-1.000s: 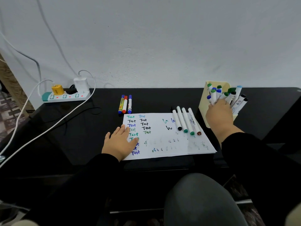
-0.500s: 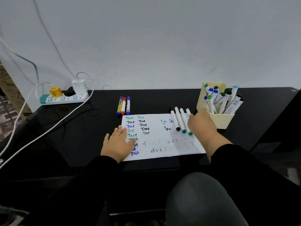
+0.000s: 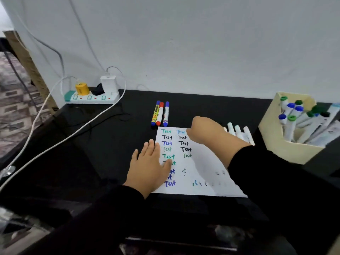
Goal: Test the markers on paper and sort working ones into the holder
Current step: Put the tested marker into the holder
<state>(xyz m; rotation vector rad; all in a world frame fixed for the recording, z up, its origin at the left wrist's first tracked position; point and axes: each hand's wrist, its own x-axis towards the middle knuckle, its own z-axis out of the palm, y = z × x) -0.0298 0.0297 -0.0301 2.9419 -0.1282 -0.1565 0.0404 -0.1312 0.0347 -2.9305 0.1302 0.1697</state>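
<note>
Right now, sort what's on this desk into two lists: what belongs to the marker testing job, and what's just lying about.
Job:
- test paper
- three markers behind the sheet
- white markers on the sheet
- holder with markers
- left hand flat on the sheet
- right hand over the sheet

Lying about:
- power strip
- white cable

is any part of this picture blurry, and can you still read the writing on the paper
Head view: the right hand and the white markers behind it are smeared by motion; the holder is soft at the frame edge. The "Test" words on the paper stay readable.
</note>
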